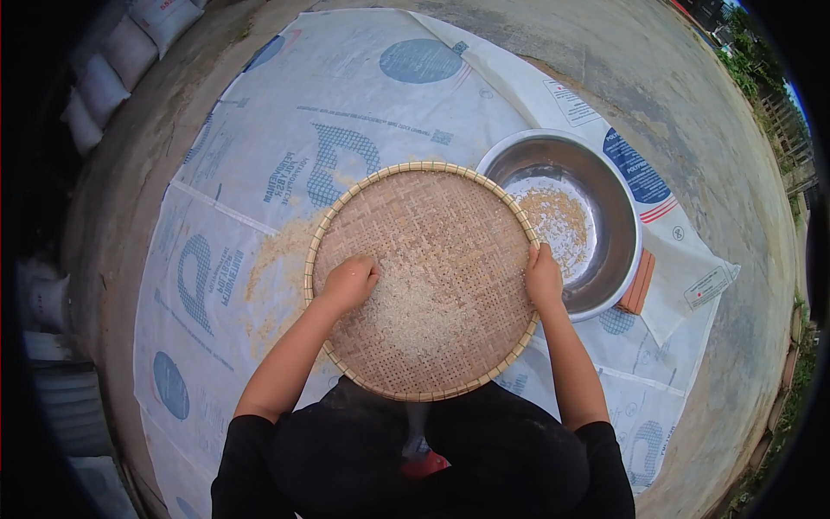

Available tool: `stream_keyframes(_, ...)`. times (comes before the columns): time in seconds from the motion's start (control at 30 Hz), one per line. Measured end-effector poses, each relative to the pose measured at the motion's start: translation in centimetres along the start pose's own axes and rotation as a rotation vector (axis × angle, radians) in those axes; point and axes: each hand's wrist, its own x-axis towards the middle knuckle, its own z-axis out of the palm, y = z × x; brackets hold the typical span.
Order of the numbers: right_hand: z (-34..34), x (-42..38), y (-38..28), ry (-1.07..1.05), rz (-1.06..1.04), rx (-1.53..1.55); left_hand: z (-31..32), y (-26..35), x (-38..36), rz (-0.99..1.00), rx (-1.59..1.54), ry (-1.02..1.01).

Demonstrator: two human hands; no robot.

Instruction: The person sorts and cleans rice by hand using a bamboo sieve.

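Observation:
A round woven bamboo tray (424, 216) with a pale bound rim lies across my lap. Pale grain (415, 311) is spread over its middle and lower part. My left hand (351, 281) is over the tray's left side, fingers curled together by the grain; whatever they hold is hidden. On the right, my right hand (543, 277) grips the tray's rim, thumb on top. Just beyond it a metal basin (609, 216) holds a thin layer of yellowish grain or husks (558, 225), its left edge partly behind the tray.
Printed white sheeting (242, 156) covers the concrete ground (622, 60), with husks (277, 259) scattered left of the tray. Red bricks (638, 284) sit by the basin's lower right. Full white sacks (130, 52) stand at the upper left.

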Motion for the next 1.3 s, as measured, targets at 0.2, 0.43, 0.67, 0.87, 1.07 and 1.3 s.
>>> stream_keyframes(0.2, 0.0, 0.0, 0.1, 0.016, -0.004, -0.01, 0.3, 0.1, 0.0, 0.016, -0.035, 0.077)
stream_keyframes(0.43, -0.1, 0.0, 0.0, 0.007, 0.007, -0.016, 1.1, 0.3, 0.1, 0.071, 0.098, 0.07)
stream_keyframes(0.67, 0.0, 0.0, 0.0, -0.01, 0.033, -0.035, 0.6, 0.6, -0.3, 0.001, 0.021, 0.063)
stream_keyframes(0.87, 0.2, 0.0, 0.3, -0.004, 0.026, -0.019, 0.5, 0.5, -0.3, -0.002, -0.029, 0.059)
stream_keyframes(1.07, 0.2, 0.1, 0.4, -0.007, 0.022, -0.007, 0.5, 0.6, -0.1, -0.026, 0.055, 0.008)
stream_keyframes(1.3, 0.3, 0.2, 0.5, -0.002, 0.025, -0.015, -0.8, 0.9, 1.1, -0.005, 0.059, -0.069)
